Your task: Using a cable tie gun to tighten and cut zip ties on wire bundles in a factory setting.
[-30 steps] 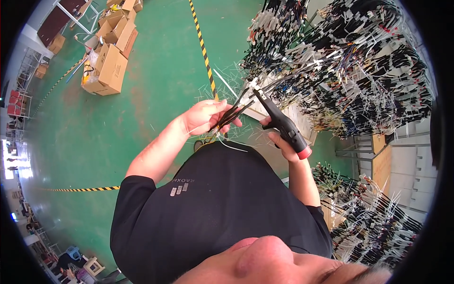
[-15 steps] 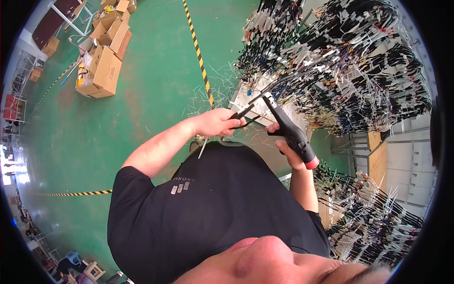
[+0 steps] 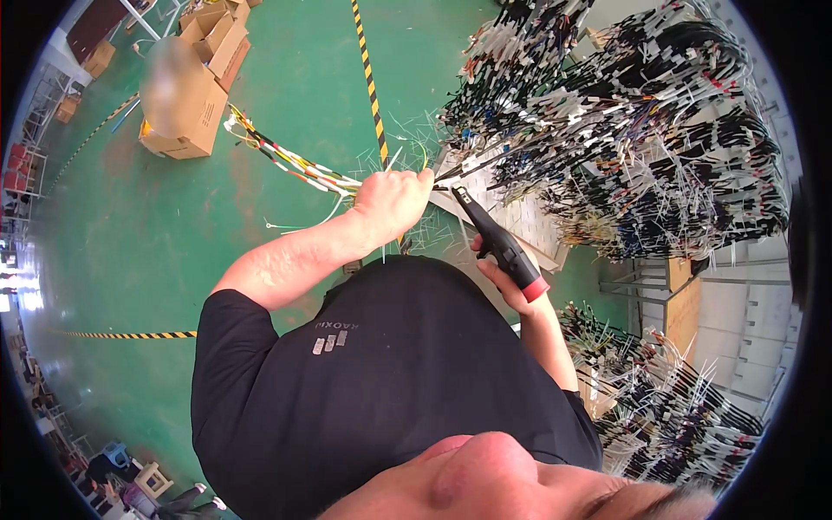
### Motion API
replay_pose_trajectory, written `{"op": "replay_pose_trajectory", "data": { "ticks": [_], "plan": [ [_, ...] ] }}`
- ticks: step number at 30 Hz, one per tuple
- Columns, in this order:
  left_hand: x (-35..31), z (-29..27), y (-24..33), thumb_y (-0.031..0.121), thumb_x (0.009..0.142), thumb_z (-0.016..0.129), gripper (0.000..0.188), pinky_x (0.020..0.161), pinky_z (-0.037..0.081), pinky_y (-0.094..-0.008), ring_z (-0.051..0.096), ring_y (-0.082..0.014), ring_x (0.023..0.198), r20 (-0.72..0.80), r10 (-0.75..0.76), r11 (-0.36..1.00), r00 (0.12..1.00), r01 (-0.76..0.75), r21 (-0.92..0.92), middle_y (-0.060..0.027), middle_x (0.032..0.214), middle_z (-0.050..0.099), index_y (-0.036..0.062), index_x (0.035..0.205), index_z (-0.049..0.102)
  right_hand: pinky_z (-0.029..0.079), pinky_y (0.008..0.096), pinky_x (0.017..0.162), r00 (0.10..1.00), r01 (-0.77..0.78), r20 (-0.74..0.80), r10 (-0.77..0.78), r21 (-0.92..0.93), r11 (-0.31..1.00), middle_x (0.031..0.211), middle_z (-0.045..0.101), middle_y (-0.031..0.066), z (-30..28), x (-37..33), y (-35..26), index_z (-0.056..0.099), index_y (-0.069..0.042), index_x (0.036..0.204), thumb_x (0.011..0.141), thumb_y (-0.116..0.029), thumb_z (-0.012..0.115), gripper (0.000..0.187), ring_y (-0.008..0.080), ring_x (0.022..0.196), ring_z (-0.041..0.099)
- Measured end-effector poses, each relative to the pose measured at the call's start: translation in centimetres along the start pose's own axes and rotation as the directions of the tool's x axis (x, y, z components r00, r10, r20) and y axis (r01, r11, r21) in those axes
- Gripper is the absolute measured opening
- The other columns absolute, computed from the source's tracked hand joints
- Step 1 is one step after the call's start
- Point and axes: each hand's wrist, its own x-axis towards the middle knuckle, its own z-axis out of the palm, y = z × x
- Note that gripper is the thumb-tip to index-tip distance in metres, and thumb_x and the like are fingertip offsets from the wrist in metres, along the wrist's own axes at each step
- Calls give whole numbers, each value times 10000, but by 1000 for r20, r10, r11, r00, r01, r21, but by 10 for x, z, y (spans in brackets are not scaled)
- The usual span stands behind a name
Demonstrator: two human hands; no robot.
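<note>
My left hand [image 3: 392, 204] is closed around a wire harness [image 3: 299, 165], a bundle of yellow, red, white and black wires. Its loose end sticks out to the left above the floor, while dark cable comes out at the right side of the fist. Thin white cable ties poke out around that hand. In my right hand [image 3: 513, 282] is a black cable tie gun [image 3: 498, 238] with a red rear end. The gun's nose sits just right of my left fist, by the dark cable; whether it grips a tie there is too small to tell.
Many wire harnesses [image 3: 607, 113] hang in a dense mass at the right, with another stack [image 3: 667, 407] lower down. Beneath the hanging ones is a white perforated panel [image 3: 520, 221]. Cut tie ends [image 3: 425, 227] litter the green floor. Cardboard boxes [image 3: 204, 108] stand at the far left.
My left hand has turned over and risen, and the harness's coloured end now extends left. The cable tie gun has shifted left, its nose closer to my left hand.
</note>
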Motion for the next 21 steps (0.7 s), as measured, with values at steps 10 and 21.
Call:
{"op": "replay_pose_trajectory", "data": {
  "ticks": [10, 21],
  "plan": [
    [4, -5, -6, 86, 916, 597, 132, 577, 621, -429, 781, -305, 719, 71, -5, 1000, 997, 5, 2, -144, 780, 743, 14, 1024, 624, 516, 351, 907, 999, 25, -33, -31, -176, 984, 1061, 685, 96, 10, 4, 0, 654, -41, 1247, 909, -117, 752, 361, 223, 980, 642],
    [3, -3, -5, 88, 912, 602, 130, 571, 613, -425, 775, -303, 726, 7, 19, 1000, 1000, -19, -19, -133, 777, 732, 25, 1024, 626, 515, 357, 927, 999, -4, -45, -6, -221, 975, 1105, 673, 115, 34, 15, 0, 648, -47, 1211, 920, -124, 744, 316, 255, 1019, 654]
  ]
}}
